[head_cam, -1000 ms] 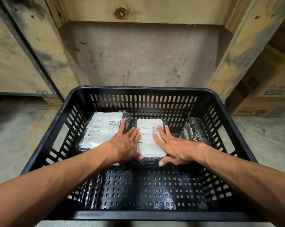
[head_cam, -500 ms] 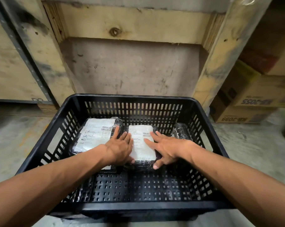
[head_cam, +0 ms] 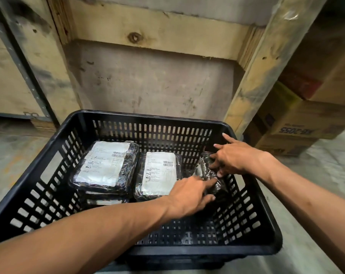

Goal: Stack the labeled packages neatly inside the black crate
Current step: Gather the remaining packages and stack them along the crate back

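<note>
The black slotted crate [head_cam: 48,175] sits on the concrete floor. Inside at the left lies a stack of black-wrapped packages, the top one [head_cam: 106,165] showing a white label. A second labelled package [head_cam: 159,173] lies flat in the middle. A third black-wrapped package [head_cam: 205,171] stands on edge against the crate's right wall. My right hand [head_cam: 235,157] touches its upper part with spread fingers. My left hand [head_cam: 189,194] reaches across the middle package, fingertips on the lower part of the third one. Whether either hand grips it is unclear.
A wooden pallet or crate frame [head_cam: 157,38] stands right behind the crate. Stacked cardboard boxes [head_cam: 298,125] stand at the right. A metal rack upright [head_cam: 23,62] runs down at the left. Bare concrete floor [head_cam: 13,161] lies on both sides.
Both hands left the middle package and moved right to the package standing on edge by the right wall. The view shifted so the crate sits lower left.
</note>
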A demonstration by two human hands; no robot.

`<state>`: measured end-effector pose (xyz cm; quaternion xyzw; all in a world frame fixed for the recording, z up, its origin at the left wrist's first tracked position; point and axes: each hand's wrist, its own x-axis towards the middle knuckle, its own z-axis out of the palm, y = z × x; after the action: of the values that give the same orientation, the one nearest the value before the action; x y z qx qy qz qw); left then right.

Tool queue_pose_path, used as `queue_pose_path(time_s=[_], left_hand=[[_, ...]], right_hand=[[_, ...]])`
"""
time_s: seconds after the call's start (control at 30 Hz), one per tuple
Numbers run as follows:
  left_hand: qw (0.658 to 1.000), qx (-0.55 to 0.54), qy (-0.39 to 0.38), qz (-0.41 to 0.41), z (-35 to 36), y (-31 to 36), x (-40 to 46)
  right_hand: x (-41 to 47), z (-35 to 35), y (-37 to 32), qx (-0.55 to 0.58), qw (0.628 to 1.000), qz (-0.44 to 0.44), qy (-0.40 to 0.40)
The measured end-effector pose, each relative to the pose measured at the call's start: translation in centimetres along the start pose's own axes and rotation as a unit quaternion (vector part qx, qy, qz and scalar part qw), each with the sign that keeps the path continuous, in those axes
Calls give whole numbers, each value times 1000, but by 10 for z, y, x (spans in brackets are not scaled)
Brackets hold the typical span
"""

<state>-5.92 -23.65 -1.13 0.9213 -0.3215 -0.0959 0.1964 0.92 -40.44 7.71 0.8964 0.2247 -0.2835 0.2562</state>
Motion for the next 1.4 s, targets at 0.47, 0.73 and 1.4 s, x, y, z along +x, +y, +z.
queue_pose_path(time_s=[0.47,0.73,1.4], left_hand=[[981,-123,98,-115,-5,-31,-8],[914,-309,142,-220,-4,-29,2],[734,-602,267,-166,-123,-89,-49]], right_hand=[[39,5,-9,29,998,-51,33],[51,8,-11,38,985,-97,139],[16,-12,-49,567,735,-94,361]])
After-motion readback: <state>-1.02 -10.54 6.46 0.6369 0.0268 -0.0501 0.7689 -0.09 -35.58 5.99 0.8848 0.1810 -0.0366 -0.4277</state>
